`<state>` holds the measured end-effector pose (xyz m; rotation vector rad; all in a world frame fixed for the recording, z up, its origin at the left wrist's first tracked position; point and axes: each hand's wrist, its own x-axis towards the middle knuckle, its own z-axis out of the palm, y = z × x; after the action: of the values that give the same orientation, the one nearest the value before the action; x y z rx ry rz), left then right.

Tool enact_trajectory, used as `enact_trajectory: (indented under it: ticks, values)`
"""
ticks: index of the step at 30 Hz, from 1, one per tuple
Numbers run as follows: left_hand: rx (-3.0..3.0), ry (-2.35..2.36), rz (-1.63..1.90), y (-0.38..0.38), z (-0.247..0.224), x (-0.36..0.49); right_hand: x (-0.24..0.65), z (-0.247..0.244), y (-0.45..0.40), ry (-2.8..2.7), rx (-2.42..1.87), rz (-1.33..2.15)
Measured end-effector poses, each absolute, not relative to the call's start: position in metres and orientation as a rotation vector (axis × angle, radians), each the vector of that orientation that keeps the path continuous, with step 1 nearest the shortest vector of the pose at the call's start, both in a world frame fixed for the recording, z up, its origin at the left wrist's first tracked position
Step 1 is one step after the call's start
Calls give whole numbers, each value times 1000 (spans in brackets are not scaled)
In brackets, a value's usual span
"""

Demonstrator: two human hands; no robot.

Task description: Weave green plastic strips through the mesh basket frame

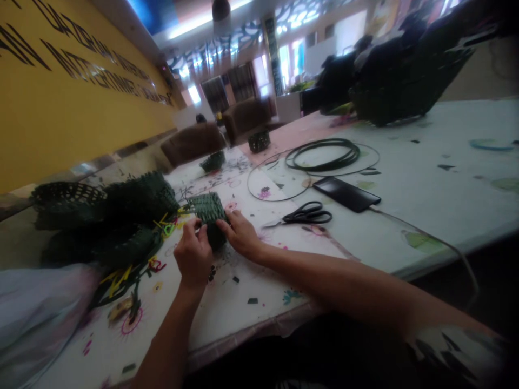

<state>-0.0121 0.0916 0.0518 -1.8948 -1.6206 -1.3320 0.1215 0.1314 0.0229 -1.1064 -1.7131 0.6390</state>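
Between my hands, above the patterned tablecloth, is a small dark green woven basket (207,208), tilted on its side. My left hand (193,251) is closed at its near left edge, thumb and fingers pinched together. My right hand (242,233) grips its right side, thumb on the weave and the other fingers partly hidden behind. Loose strip ends stick out at the basket's far left. To the right of my right hand lie black-handled scissors (310,213), blades pointing left.
Larger green woven baskets (138,194) are heaped at the left beside yellow and red strips (117,281). Coiled green strip (324,155) and a phone (346,193) with a cable lie right. Small baskets (258,141) stand farther back; a big dark basket (397,92) sits far right.
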Motion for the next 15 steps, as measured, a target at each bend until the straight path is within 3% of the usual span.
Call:
enact_trajectory:
  ticks: [7,11,15]
  values:
    - [-1998,-1990,-2446,96,60,-16,123,22,134,-1734,-1090,617]
    - [-1959,-2339,-2542,94,71,-20,124,22,133,-1748,-1038,625]
    - [-2090,-2268,-2549,86,75,-16,124,18,134,-1814,-998,626]
